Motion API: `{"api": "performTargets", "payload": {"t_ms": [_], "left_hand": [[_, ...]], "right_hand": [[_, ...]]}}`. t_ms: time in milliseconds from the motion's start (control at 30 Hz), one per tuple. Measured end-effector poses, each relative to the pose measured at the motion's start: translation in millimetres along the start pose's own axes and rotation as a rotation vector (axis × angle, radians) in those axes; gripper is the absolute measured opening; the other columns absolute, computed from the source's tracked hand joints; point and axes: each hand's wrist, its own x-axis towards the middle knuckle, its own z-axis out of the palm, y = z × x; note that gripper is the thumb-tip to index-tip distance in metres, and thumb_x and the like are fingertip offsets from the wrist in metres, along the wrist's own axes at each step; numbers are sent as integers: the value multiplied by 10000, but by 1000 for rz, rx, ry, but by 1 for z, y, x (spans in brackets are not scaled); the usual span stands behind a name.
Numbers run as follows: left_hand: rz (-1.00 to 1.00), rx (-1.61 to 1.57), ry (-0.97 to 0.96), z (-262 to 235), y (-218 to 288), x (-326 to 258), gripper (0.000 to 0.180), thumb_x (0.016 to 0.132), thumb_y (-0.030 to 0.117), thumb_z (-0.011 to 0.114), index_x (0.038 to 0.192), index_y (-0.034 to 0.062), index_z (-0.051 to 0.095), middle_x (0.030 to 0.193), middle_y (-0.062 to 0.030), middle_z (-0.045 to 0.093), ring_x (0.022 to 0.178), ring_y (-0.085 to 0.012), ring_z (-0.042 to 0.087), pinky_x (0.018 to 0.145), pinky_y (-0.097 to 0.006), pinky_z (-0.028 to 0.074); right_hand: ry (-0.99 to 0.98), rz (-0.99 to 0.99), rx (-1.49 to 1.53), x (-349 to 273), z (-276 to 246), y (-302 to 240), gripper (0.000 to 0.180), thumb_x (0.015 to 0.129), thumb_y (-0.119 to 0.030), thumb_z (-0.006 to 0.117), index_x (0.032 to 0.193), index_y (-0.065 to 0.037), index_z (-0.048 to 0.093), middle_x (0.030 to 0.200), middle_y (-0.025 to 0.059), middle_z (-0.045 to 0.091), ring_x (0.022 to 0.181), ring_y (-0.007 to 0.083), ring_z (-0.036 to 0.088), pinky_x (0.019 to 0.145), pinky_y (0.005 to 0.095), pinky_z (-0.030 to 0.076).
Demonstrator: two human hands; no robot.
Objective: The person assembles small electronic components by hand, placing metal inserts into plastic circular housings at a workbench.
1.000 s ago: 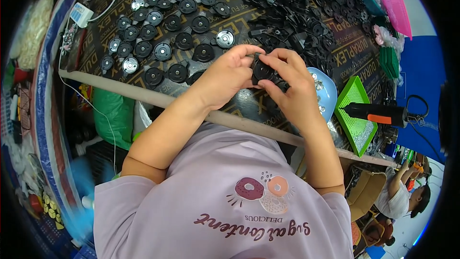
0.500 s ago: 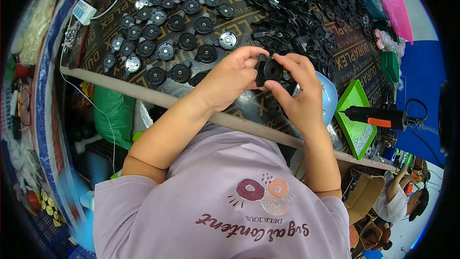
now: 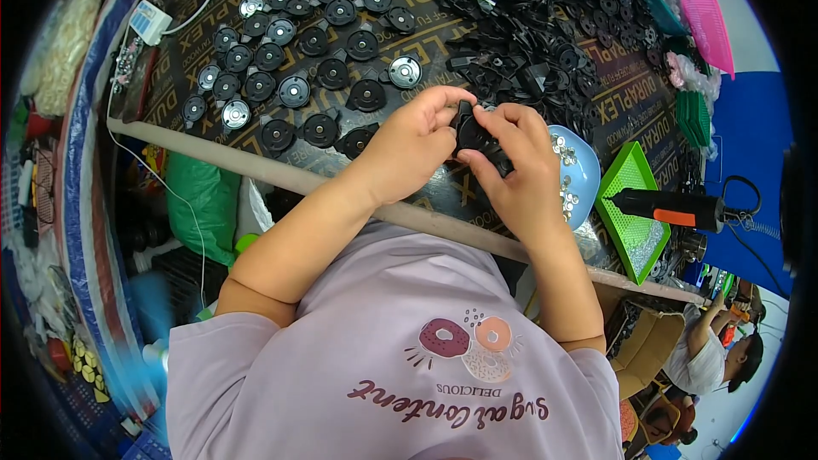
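Observation:
Both of my hands pinch a black plastic part (image 3: 471,132) above the near edge of the table. The fingers of my left hand (image 3: 417,140) grip its left side, while my right hand (image 3: 514,149) presses thumb and fingertips on its right side. The part is tilted, and my fingers cover much of it. To the left lie several round black assemblies with metal discs (image 3: 294,91) in loose rows. Beyond my hands spreads a heap of loose black plastic parts (image 3: 528,51). Beside my right hand sits a blue dish (image 3: 581,172) with small shiny metal pieces.
A green tray (image 3: 632,162) holding small silvery bits stands at the right, with a black and orange electric screwdriver (image 3: 669,207) over it. A pink basket (image 3: 707,21) is at the far right. A green bag (image 3: 200,204) hangs below the table's padded edge (image 3: 221,153). Another person sits lower right.
The black plastic part has been turned in my fingers, so its round face shows less. My right hand has shifted slightly left, uncovering more of the blue dish and its metal pieces.

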Motion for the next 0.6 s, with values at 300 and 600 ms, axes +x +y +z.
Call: {"api": "performTargets", "payload": {"t_ms": [300, 600], "left_hand": [[-22, -11, -20, 0, -5, 1, 452, 903, -57, 447, 1351, -5, 423, 1098, -59, 618, 913, -80, 604, 832, -243, 523], [0, 75, 2, -2, -7, 12, 311, 882, -35, 578, 1181, 7, 505, 969, -55, 629, 797, -81, 591, 665, -218, 500]], "right_hand": [[-67, 0, -28, -1, -1, -1, 465, 665, 0, 793, 1104, -4, 639, 1045, 130, 567, 953, 317, 547, 811, 386, 478], [-53, 65, -68, -10, 14, 0, 562, 632, -25, 828, 1158, -26, 630, 1085, 141, 558, 1003, 324, 545, 831, 381, 482]]}}
